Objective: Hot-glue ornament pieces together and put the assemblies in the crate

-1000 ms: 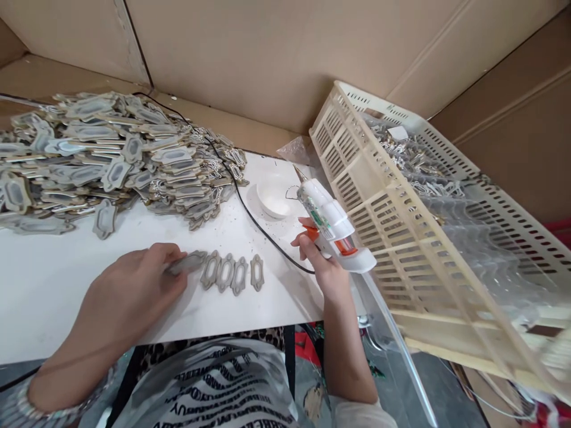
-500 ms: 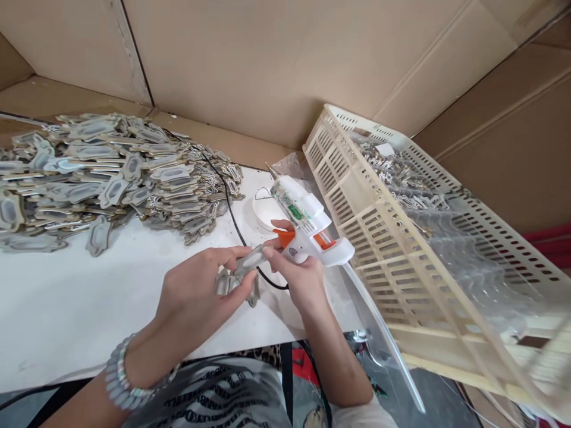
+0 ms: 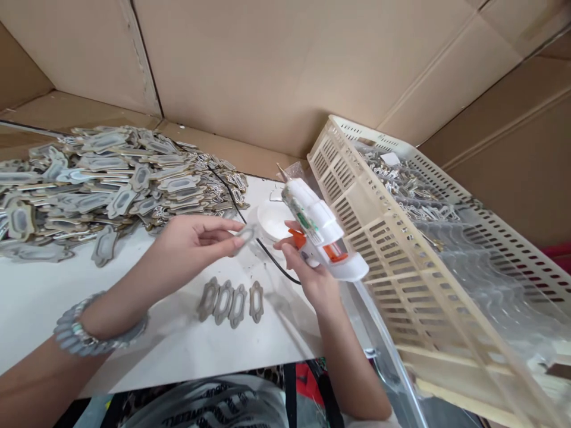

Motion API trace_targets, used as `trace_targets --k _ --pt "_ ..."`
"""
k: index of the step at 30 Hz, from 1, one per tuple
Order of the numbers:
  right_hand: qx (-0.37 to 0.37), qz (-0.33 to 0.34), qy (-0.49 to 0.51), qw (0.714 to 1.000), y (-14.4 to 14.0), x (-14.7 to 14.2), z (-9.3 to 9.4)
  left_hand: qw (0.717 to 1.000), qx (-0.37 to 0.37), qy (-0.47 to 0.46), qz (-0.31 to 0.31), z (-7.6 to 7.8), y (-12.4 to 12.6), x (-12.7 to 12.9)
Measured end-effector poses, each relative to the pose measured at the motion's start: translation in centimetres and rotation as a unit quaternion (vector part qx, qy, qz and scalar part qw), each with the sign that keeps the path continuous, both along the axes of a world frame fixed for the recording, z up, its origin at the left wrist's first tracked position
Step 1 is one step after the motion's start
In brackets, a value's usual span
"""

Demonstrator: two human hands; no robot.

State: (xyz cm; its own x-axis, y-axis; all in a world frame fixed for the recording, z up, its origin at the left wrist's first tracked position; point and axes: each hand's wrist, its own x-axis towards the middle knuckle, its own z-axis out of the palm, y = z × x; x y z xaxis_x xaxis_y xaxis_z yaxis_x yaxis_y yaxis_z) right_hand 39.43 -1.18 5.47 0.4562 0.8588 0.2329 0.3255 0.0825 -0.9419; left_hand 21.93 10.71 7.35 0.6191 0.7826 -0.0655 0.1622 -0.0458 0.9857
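The left hand (image 3: 191,241) holds one flat grey frame piece (image 3: 245,233) pinched between thumb and fingertips, lifted clear of the white worktop (image 3: 53,297) and presented toward the glue gun (image 3: 319,229). The right hand (image 3: 307,276) has its grip closed round the gun's handle, a finger on the orange trigger, nozzle pointing up toward 11 o'clock, away from the piece. Four matching pieces (image 3: 231,301) lie in a row on the worktop at 6 o'clock from the held piece, just apart from both hands. A large heap of like pieces (image 3: 111,178) sits at 9 to 10 o'clock, a small white dish (image 3: 273,219) just beyond the gun, and a slatted cream basket (image 3: 401,238) of parts at 3 o'clock; a black cord (image 3: 250,232) runs across the worktop beneath the hands. Judgement: for a sound joint the nozzle should be brought square to the piece's face, the piece held steady by its edge with fingertips clear of the hot tip, and the cord kept off the laid-out row.
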Motion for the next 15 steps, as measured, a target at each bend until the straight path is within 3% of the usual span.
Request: trace_targets --k 3,6,11,15 --pt "0.019 0.023 -0.057 0.998 -0.6 0.6 -0.5 0.996 0.005 -0.024 0.090 -0.2 0.9 -1.0" --pt "0.017 0.045 -0.136 0.990 -1.1 0.8 -1.2 0.989 0.009 -0.045 0.138 -0.1 1.1 -1.7" --pt "0.009 0.108 -0.152 0.982 -1.4 0.5 -2.9 0.985 0.027 -0.075 0.150 0.2 0.6 -1.9" --pt "0.000 0.126 -0.151 0.980 -1.3 0.4 -3.1 0.985 0.043 -0.079 0.147 0.1 0.4 -1.8"
